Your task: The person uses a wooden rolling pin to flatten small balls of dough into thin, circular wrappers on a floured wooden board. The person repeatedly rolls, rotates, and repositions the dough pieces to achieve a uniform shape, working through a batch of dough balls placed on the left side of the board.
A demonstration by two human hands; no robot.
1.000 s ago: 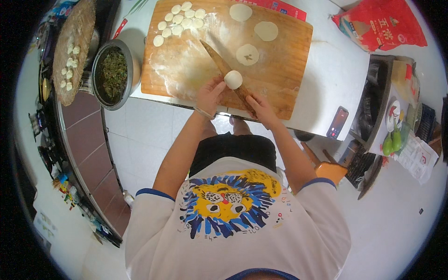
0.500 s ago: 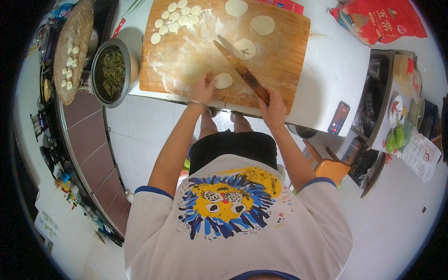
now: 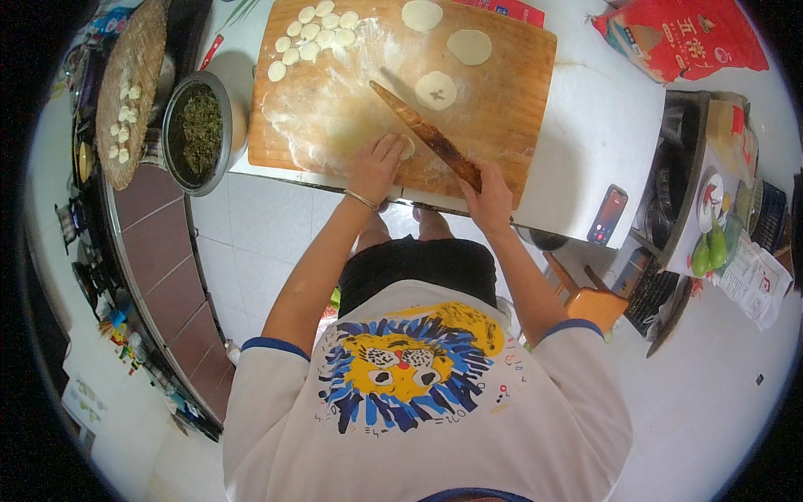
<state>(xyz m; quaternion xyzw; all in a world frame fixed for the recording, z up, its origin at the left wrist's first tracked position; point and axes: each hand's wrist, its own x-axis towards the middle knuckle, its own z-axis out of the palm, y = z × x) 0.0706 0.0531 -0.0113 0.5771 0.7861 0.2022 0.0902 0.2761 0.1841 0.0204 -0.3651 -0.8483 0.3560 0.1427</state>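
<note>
Dough piece (image 3: 407, 148) sits near the floured board's (image 3: 510, 109) near edge, mostly hidden under our left hand (image 3: 374, 167), fingers pressing it. Our right hand (image 3: 489, 201) grips the rolling pin's (image 3: 427, 134) near end.

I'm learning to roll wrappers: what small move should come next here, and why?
Probably roll the brown wooden rolling pin down over the small pale dough piece. The left hand pins that piece on the floured wooden board, the right hand grips the pin's near end, and the piece looks smaller than the three flat rounds beyond.
</note>
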